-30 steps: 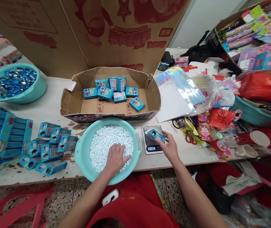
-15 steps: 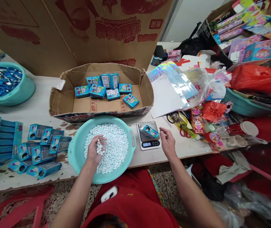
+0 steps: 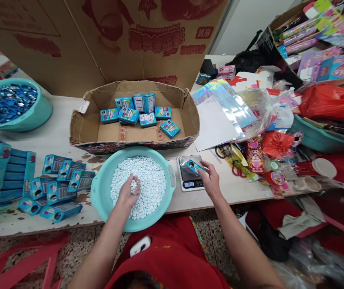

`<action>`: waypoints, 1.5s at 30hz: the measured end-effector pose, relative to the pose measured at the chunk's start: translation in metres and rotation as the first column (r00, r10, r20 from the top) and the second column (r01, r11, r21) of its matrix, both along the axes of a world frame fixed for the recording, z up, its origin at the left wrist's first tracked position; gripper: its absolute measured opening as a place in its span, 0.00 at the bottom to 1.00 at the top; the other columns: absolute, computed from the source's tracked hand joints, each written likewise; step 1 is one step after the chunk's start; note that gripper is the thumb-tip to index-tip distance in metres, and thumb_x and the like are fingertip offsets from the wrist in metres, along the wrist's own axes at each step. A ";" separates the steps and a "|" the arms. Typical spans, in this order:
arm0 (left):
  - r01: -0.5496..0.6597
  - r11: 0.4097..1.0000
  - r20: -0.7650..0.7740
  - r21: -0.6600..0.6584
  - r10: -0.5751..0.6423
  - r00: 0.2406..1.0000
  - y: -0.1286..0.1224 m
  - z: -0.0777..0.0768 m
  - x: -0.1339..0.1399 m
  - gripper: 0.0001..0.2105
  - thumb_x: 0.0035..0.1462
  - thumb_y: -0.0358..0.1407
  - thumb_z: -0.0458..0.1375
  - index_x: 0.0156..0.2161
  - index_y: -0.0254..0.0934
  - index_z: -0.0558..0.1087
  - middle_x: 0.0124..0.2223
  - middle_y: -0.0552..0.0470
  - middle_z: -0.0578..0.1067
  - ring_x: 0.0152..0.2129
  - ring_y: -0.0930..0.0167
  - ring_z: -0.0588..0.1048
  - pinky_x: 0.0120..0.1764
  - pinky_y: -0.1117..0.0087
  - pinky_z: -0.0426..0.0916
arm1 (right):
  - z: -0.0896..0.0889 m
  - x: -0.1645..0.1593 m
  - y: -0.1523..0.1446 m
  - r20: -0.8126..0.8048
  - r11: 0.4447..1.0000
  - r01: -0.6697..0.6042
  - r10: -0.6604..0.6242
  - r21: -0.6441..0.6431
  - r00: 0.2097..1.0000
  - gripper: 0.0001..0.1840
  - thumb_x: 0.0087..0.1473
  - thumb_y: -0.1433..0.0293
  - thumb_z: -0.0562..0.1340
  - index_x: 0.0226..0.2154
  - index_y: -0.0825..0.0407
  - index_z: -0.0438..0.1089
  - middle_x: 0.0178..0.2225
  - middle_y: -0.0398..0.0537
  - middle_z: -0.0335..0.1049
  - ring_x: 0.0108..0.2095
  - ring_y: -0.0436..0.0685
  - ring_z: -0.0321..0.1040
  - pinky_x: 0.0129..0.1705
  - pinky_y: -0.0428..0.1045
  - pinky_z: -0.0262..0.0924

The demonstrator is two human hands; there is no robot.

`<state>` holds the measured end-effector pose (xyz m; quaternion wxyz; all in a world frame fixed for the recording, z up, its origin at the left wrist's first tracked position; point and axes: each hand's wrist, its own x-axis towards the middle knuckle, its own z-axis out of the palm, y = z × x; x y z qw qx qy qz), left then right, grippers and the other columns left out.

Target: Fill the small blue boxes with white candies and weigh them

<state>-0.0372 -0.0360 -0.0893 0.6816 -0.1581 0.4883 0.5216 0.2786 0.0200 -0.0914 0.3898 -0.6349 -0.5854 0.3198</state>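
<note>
Left hand [image 3: 129,193] grasps white pieces [image 3: 133,186] over the turquoise basin [image 3: 102,188]; right hand [image 3: 211,180] touches the small blue box [image 3: 192,166] (whether pinched, cannot tell) on the scale [image 3: 185,175], right of the basin.

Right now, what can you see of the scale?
The scale is small and flat, with a shiny, metal-looking plate set in a pale body. Along its near side are a lit display, its digits too small to read surely, and a row of buttons. It lies on the table, just right of the basin. A blue box is over its plate, with the right hand at the box's right end.
</note>
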 end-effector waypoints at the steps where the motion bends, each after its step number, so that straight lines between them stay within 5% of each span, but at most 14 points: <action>1: 0.023 1.000 -0.004 0.015 -0.023 1.000 -0.001 -0.001 0.002 0.10 0.61 0.36 0.50 0.30 0.34 0.64 0.20 0.56 0.63 0.10 0.81 0.58 0.10 0.81 0.48 | -0.001 -0.002 0.000 0.016 1.000 0.007 -0.007 -0.016 1.000 0.29 0.47 0.53 0.64 0.47 0.53 0.66 0.45 0.52 0.67 0.46 0.61 0.64 0.49 0.57 0.60; 4: 0.053 0.998 -0.049 0.028 -0.052 0.997 -0.001 0.006 0.005 0.12 0.60 0.39 0.52 0.27 0.35 0.62 0.17 0.59 0.60 0.08 0.80 0.56 0.10 0.80 0.46 | 0.007 -0.011 -0.003 0.025 0.996 0.068 -0.067 -0.055 0.997 0.28 0.40 0.54 0.68 0.41 0.54 0.68 0.36 0.48 0.69 0.38 0.59 0.67 0.42 0.55 0.63; 7: 0.042 0.996 -0.088 0.082 -0.034 0.996 0.004 0.036 0.008 0.14 0.58 0.42 0.55 0.25 0.35 0.61 0.15 0.60 0.57 0.08 0.81 0.55 0.10 0.80 0.46 | 0.037 -0.031 -0.010 -0.017 0.997 0.067 -0.067 0.026 0.998 0.23 0.43 0.56 0.68 0.39 0.53 0.68 0.34 0.46 0.68 0.35 0.57 0.66 0.38 0.52 0.63; 11: -0.007 0.943 -0.155 0.331 0.062 0.986 0.013 0.096 0.020 0.17 0.54 0.44 0.59 0.23 0.35 0.61 0.16 0.61 0.56 0.09 0.82 0.53 0.11 0.80 0.45 | 0.080 -0.077 -0.026 0.034 0.956 -0.255 0.252 0.148 0.967 0.19 0.46 0.60 0.68 0.41 0.50 0.68 0.38 0.48 0.68 0.39 0.58 0.66 0.41 0.52 0.62; 14: -0.020 0.868 -0.268 0.497 0.176 0.947 0.018 0.122 0.034 0.19 0.53 0.44 0.59 0.20 0.34 0.61 0.16 0.59 0.58 0.11 0.81 0.58 0.15 0.78 0.52 | 0.086 -0.113 -0.039 0.080 0.877 -0.461 0.454 0.133 0.887 0.19 0.48 0.61 0.68 0.41 0.50 0.68 0.36 0.48 0.69 0.39 0.58 0.66 0.41 0.53 0.62; 25: 0.004 0.842 -0.494 0.540 0.313 0.811 0.015 0.108 0.037 0.19 0.57 0.42 0.56 0.19 0.35 0.62 0.18 0.55 0.62 0.21 0.74 0.68 0.29 0.72 0.64 | 0.076 -0.145 -0.047 0.089 0.870 -0.489 0.483 0.066 0.871 0.18 0.46 0.63 0.69 0.40 0.51 0.69 0.35 0.47 0.69 0.37 0.59 0.66 0.40 0.52 0.61; 37: 0.075 0.898 -0.555 0.434 0.201 0.807 0.025 0.102 0.031 0.19 0.56 0.48 0.54 0.23 0.36 0.61 0.18 0.59 0.57 0.14 0.78 0.54 0.17 0.78 0.49 | 0.076 -0.137 -0.039 -0.030 0.893 -0.447 0.449 0.059 0.893 0.20 0.43 0.63 0.71 0.39 0.50 0.69 0.36 0.48 0.69 0.38 0.59 0.67 0.40 0.52 0.63; 39: 0.276 0.905 -0.727 0.324 0.052 0.685 0.019 0.094 0.016 0.16 0.53 0.47 0.57 0.24 0.37 0.65 0.22 0.55 0.64 0.19 0.75 0.63 0.21 0.76 0.57 | 0.086 -0.120 -0.039 -0.119 0.913 -0.406 0.407 0.039 0.906 0.19 0.45 0.62 0.70 0.40 0.49 0.70 0.37 0.48 0.69 0.39 0.58 0.68 0.40 0.51 0.64; 41: 0.484 0.865 -0.913 0.134 -0.083 0.400 0.013 0.087 -0.001 0.10 0.47 0.43 0.63 0.28 0.38 0.71 0.32 0.50 0.72 0.33 0.67 0.70 0.32 0.71 0.65 | 0.091 -0.094 -0.039 -0.160 0.948 -0.318 0.318 0.022 0.935 0.19 0.46 0.62 0.69 0.41 0.49 0.69 0.39 0.48 0.69 0.39 0.58 0.68 0.40 0.51 0.65; 43: 0.551 0.834 -0.985 -0.007 -0.100 0.139 0.017 0.088 -0.014 0.10 0.45 0.39 0.64 0.35 0.41 0.74 0.40 0.49 0.74 0.42 0.62 0.69 0.43 0.66 0.64 | 0.086 -0.063 -0.035 -0.139 0.982 -0.188 0.189 0.020 0.972 0.18 0.48 0.62 0.68 0.42 0.49 0.69 0.40 0.49 0.69 0.39 0.58 0.68 0.40 0.52 0.65; 45: 0.550 0.835 -0.999 -0.007 -0.025 0.025 0.040 0.096 -0.017 0.10 0.49 0.39 0.62 0.38 0.42 0.74 0.41 0.49 0.74 0.41 0.63 0.70 0.47 0.66 0.61 | 0.070 -0.034 -0.026 -0.080 0.998 -0.051 0.053 0.024 0.995 0.18 0.48 0.61 0.67 0.41 0.49 0.69 0.39 0.49 0.69 0.39 0.59 0.68 0.40 0.53 0.65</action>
